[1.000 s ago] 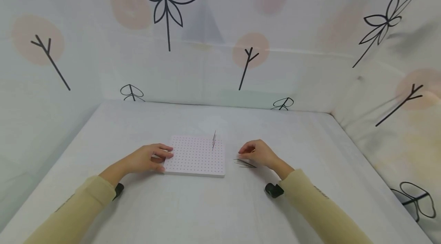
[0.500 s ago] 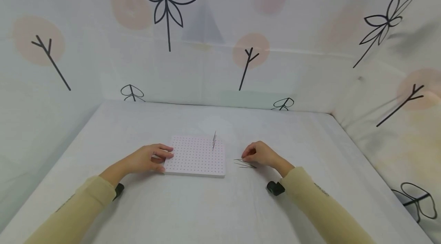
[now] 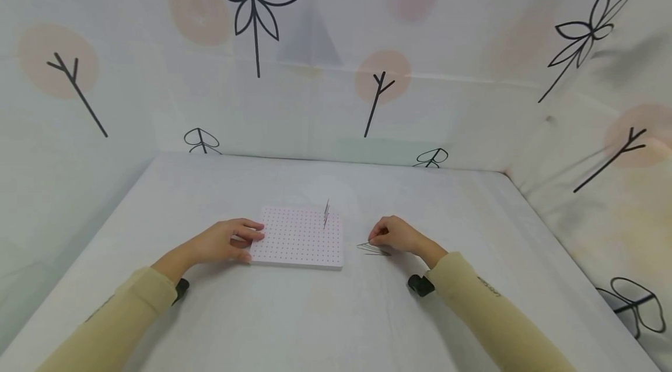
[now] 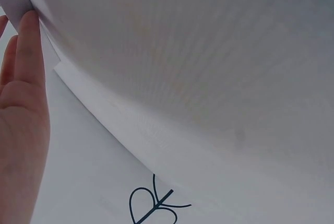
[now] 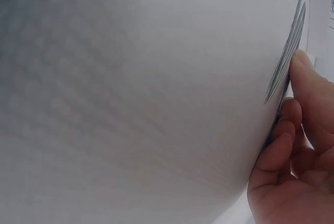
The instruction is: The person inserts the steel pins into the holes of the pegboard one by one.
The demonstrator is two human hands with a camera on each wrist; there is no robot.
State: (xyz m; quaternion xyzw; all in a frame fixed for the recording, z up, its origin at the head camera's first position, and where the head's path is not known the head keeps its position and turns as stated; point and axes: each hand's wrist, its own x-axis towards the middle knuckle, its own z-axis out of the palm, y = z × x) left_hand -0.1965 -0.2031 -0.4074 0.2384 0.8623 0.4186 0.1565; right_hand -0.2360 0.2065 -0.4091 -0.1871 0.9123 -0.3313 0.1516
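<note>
A white square board (image 3: 296, 238) with a grid of small holes lies flat on the table. Several thin metal needles (image 3: 326, 216) stand upright in a row near its far right corner. My left hand (image 3: 231, 240) rests at the board's left edge, fingers loosely spread, thumb by the near corner. To the right of the board lies a small bunch of loose thin needles (image 3: 374, 250). Over that bunch is my right hand (image 3: 397, 234), pinching one needle with thumb and fingertips. The right wrist view shows the grey pointed needles (image 5: 287, 51) along the thumb tip, other fingers curled.
A white cloth covers the table (image 3: 315, 319). Behind and at both sides hang white cloth walls (image 3: 315, 109) printed with flowers and twigs. A black wrist device (image 3: 420, 285) sits under the right cuff.
My right hand has moved slightly right and down onto the loose needles, and the needle at its fingertips has shifted its angle. My left hand and the board have stayed put.
</note>
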